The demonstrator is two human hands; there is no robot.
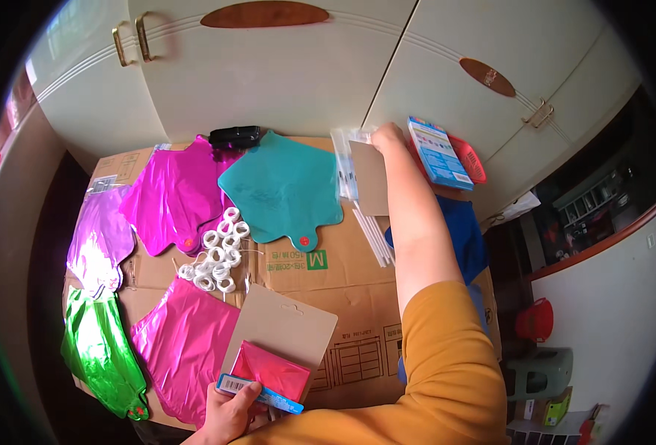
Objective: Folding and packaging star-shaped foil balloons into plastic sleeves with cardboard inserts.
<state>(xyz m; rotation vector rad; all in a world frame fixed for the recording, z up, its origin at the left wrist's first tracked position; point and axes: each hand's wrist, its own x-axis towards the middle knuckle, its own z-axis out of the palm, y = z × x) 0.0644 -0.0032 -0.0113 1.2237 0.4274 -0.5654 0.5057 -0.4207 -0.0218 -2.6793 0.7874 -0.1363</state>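
My left hand (233,410) grips the lower edge of a grey-brown backing card (292,308) with a hang hole. A folded pink foil balloon (270,371) lies against the card, and a blue label strip (261,393) is under my thumb. At the far right of the cardboard, my right hand (389,136) has its fingers bent together at the top of some clear plastic bags (344,167). Beside it another backing card (369,178) lies partly behind my forearm. My fingertips there are small and partly hidden.
Flat foil balloons in magenta (172,193), teal (283,189), lilac (98,241), green (98,348), pink (183,348) and blue (461,230) cover the cardboard sheet (358,297). White ribbon rolls (217,259), white sticks (372,236), a blue packet (439,156) and a red basket (470,159) lie around. Cabinets stand behind.
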